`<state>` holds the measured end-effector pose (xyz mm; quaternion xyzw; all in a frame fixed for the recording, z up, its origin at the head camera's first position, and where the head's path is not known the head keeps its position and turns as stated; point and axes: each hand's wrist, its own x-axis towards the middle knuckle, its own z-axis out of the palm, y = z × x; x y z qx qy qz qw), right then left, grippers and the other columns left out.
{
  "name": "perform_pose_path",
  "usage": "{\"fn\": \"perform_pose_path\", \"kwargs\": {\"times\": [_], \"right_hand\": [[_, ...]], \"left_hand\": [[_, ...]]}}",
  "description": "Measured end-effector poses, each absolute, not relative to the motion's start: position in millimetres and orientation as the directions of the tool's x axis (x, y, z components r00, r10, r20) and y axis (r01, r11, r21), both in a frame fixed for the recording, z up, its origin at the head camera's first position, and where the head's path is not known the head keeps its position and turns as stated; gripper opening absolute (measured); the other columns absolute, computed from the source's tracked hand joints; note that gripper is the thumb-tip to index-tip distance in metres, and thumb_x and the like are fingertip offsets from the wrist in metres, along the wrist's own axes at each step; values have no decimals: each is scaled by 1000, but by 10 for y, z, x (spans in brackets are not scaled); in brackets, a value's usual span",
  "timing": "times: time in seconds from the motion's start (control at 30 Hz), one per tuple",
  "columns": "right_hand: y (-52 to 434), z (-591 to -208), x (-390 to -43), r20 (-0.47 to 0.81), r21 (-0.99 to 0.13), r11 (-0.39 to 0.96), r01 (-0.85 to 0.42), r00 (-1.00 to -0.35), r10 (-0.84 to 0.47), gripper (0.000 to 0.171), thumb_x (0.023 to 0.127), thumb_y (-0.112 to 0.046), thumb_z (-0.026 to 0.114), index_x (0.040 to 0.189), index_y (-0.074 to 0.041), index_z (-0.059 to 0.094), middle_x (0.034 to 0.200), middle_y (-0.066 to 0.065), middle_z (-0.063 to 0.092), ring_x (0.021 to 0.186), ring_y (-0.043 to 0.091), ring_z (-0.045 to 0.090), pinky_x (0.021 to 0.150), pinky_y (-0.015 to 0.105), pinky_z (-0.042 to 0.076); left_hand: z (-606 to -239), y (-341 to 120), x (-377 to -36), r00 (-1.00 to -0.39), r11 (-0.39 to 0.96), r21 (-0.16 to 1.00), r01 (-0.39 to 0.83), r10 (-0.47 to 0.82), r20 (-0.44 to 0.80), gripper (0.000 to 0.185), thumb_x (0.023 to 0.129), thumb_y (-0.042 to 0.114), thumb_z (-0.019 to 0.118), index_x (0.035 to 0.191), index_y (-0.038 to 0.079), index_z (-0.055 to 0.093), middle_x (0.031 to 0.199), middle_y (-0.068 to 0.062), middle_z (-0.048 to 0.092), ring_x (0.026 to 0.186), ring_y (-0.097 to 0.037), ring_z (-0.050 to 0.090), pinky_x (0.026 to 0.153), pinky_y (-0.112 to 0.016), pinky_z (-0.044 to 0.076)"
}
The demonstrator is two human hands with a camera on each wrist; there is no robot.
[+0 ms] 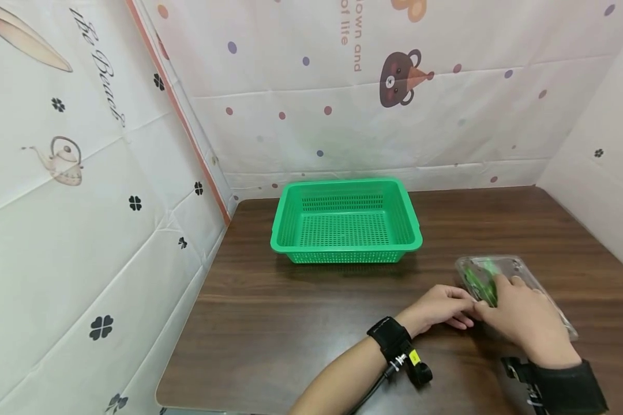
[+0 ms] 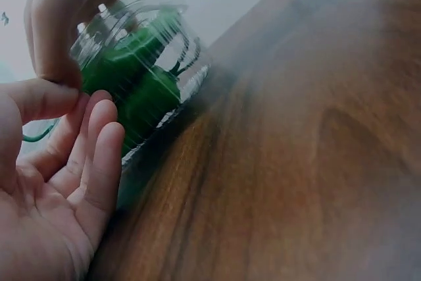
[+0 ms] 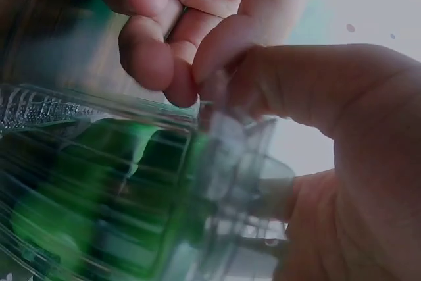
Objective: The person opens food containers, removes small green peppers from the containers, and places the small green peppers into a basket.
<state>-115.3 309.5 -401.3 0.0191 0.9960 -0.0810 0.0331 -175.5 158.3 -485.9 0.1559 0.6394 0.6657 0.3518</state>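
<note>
My right hand (image 1: 524,320) lies over a clear plastic box (image 1: 519,276) of something green, on the brown table (image 1: 301,323) near its right edge, my fingers curled round its near end and covering much of the lid. My left hand (image 1: 438,310) meets it at the near left corner, thumb and fingertips (image 2: 105,139) pinching the rim. The greens inside are blurred in both wrist views; I cannot tell what they are. A green basket (image 1: 346,222) sits well apart, farther back.
</note>
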Motion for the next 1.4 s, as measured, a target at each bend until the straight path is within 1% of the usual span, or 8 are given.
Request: {"fn": "perform_pose_path", "kwargs": {"times": [0.17,0.37,0.5,0.67,0.9,1.1,1.2,1.4], "right_hand": [[3128,-4002,-1165,-85,-175,984,45,-996,30,73,94,-40,63,129,22,47,117,48,54,102,63,56,80,69,44],[3152,-3980,-1173,-82,-203,979,34,-996,18,73,91,-38,67,127,23,48,106,41,61,88,53,63,72,64,47],[3107,-3958,-1174,-73,-220,975,29,-997,13,64,91,-35,67,118,22,51,86,28,63,70,38,62,63,54,47],[3046,-3913,-1187,-88,-222,975,17,-996,-3,54,89,-26,64,112,21,50,74,14,57,61,24,51,56,42,40],[3028,-3895,-1241,-103,-213,977,3,-995,-20,48,90,-23,66,106,20,51,76,18,59,62,25,53,56,42,43],[3084,-3931,-1233,-114,-193,981,10,-993,-13,59,92,-29,67,118,22,52,85,22,64,68,30,60,60,49,46],[3098,-3942,-1222,-112,-196,980,28,-994,7,55,93,-28,64,116,21,53,85,23,64,68,32,61,60,50,46],[3046,-3956,-1187,-72,-192,981,33,-997,20,52,101,-29,52,113,21,57,97,38,62,85,54,63,68,62,49]], "left_hand": [[-4804,1574,-1728,-664,113,959,-259,700,-262,14,93,10,70,103,2,77,79,0,76,63,-8,67,59,-24,56],[-4773,1566,-1713,-642,132,964,-229,724,-252,17,93,10,69,104,0,77,88,-4,79,64,-7,67,59,-23,55],[-4769,1564,-1718,-633,141,961,-239,728,-264,18,94,10,67,106,0,76,89,-4,79,65,-7,67,60,-23,55],[-4755,1593,-1714,-619,156,954,-255,732,-285,20,93,8,66,109,0,75,91,-9,78,64,-7,66,59,-22,53],[-4752,1639,-1678,-651,128,947,-296,698,-298,19,89,5,68,107,-2,73,80,-7,76,59,-9,64,55,-23,50],[-4766,1598,-1697,-649,163,952,-260,700,-298,14,95,15,68,104,8,77,83,4,76,62,-8,66,57,-24,53],[-4759,1583,-1694,-665,157,957,-244,691,-283,14,95,18,70,101,10,78,84,5,76,63,-8,67,58,-25,54],[-4770,1592,-1672,-704,130,955,-266,651,-285,19,99,24,64,101,11,79,86,0,78,62,-8,66,55,-24,52]]}}
